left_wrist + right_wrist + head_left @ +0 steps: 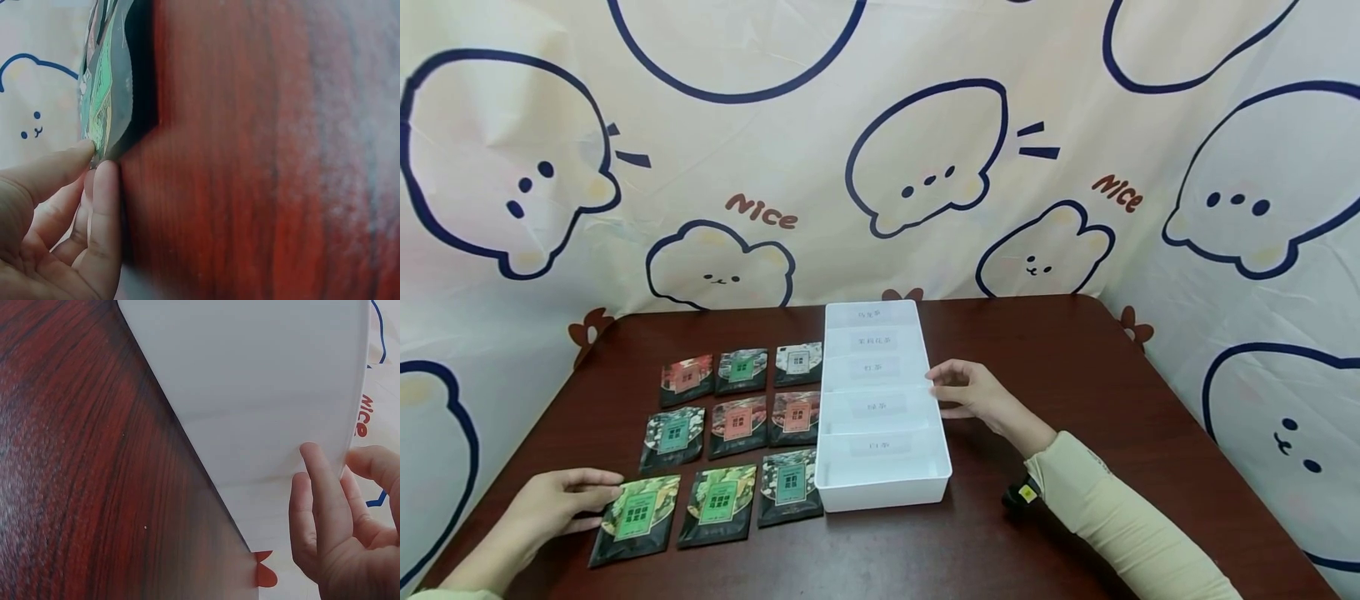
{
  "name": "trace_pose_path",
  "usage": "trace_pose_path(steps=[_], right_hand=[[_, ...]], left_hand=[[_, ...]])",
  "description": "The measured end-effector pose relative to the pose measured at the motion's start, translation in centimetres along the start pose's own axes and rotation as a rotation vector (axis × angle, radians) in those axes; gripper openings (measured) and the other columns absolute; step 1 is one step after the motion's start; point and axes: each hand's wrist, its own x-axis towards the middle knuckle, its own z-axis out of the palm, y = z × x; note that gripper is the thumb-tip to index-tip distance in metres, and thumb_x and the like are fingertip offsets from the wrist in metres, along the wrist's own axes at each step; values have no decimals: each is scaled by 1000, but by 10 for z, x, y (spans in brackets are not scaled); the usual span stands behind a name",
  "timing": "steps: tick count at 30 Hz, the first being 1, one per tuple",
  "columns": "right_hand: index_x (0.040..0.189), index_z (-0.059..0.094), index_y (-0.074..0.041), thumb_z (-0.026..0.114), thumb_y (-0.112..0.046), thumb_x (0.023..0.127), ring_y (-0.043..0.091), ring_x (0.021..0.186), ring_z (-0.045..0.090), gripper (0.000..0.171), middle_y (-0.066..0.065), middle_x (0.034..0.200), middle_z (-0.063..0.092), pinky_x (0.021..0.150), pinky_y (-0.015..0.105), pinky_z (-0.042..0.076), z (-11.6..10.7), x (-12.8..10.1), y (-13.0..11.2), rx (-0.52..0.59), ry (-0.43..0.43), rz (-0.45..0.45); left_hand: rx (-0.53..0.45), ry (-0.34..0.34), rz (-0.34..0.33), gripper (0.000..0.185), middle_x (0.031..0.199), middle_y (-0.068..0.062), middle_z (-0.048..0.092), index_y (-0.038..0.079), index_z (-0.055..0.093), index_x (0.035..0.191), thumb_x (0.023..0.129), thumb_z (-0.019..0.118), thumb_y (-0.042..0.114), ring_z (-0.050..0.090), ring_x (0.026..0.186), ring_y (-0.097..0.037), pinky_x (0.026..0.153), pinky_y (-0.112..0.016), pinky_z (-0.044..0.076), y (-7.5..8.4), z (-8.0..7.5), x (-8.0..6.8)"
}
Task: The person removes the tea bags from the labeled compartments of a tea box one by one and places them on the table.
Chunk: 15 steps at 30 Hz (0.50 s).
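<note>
My left hand (561, 504) pinches the left edge of a green-and-black tea packet (634, 517) at the front left. Thumb and fingers meet at the packet's corner in the left wrist view, and that edge is tilted up from the table. A long white box (883, 492) with labelled compartments stands at the middle of the table. Beside its right wall is my right hand (981, 396), fingers fairly straight. The right wrist view has fingertips (309, 450) against the outer wall and the thumb at the rim.
Left of the box, tea packets lie in rows: red ones (739, 423), another green one (718, 504), teal ones (792, 487) and a white-topped one (799, 362). A small black object with a yellow mark (1024, 493) is by the right wrist. A patterned curtain (820, 167) surrounds the brown table (1075, 367).
</note>
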Motion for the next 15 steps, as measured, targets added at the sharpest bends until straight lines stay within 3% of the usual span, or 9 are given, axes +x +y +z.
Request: trace_pose_path(steps=[15], right_hand=[[117,60,0,67,-5,89,18,86,64,30,12,101,56,75,41,59,0,1,3,12,7,5]], left_hand=[[-28,6,-11,28,88,1,72,-6,68,109,88,71,11,67,77,-10,69,-35,59,-4,1,4]])
